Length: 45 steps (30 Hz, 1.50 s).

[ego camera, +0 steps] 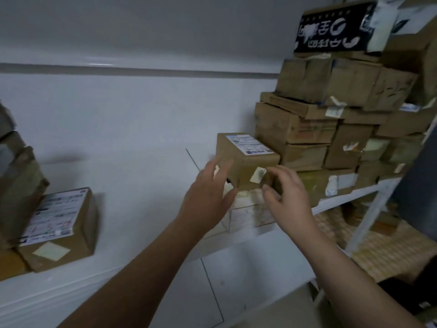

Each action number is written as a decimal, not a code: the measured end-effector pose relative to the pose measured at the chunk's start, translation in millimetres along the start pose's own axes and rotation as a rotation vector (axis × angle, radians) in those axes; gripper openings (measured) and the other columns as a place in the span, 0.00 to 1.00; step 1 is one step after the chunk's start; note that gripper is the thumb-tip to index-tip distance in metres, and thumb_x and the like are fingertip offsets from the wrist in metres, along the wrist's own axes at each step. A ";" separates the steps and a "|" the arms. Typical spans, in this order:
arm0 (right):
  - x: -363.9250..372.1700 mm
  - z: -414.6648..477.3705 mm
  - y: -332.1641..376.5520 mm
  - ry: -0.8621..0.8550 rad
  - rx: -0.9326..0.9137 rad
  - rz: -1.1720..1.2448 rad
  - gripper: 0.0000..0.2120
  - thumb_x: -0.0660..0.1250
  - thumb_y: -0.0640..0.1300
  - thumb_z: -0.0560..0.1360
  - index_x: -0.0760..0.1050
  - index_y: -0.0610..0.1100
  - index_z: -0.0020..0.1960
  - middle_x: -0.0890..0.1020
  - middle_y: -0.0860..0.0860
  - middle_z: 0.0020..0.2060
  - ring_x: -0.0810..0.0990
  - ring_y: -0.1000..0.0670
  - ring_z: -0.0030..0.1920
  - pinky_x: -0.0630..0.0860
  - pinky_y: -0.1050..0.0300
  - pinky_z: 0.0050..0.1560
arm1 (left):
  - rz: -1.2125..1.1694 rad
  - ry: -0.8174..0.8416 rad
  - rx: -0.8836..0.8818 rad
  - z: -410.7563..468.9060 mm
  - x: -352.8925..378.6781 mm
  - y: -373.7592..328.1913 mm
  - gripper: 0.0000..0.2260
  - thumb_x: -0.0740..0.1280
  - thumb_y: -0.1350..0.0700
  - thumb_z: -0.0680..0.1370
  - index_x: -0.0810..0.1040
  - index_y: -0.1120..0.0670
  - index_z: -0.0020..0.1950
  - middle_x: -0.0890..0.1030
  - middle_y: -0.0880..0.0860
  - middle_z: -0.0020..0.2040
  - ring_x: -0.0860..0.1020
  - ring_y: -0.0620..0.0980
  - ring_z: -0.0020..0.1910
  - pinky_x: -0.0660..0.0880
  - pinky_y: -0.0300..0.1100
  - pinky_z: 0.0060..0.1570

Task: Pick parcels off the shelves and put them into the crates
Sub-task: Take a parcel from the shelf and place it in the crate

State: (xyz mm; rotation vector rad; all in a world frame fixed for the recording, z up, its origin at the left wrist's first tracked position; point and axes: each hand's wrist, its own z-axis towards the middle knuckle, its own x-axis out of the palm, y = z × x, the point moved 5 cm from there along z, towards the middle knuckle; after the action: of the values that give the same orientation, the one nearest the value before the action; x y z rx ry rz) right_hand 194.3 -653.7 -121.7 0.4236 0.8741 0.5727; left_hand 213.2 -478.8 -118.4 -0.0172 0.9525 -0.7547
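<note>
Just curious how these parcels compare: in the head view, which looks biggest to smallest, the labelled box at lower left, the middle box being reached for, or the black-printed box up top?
1. Lower-left labelled box, though it is nearest the camera.
2. Black-printed box and middle box look about alike; I would not rank them.

Left hand (208, 197) bare. Right hand (288, 197) bare. Both forearms (142, 268) bare along whole visible length. Fingers (222, 169) motion-blurred; finer marks unreadable.
</note>
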 end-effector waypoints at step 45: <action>47.0 -15.9 35.8 0.111 0.130 1.068 0.14 0.59 0.50 0.81 0.71 0.58 0.65 0.78 0.55 0.61 0.78 0.54 0.61 0.79 0.52 0.57 | -0.697 -0.592 -0.427 -64.2 -25.8 1.5 0.16 0.60 0.59 0.81 0.72 0.42 0.64 0.76 0.47 0.62 0.76 0.45 0.60 0.78 0.38 0.52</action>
State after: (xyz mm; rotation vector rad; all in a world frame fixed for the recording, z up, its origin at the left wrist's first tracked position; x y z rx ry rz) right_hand 194.8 -594.8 -138.5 0.9949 0.7443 1.5302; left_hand 157.5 -442.9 -138.6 -0.9379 0.5046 -1.0825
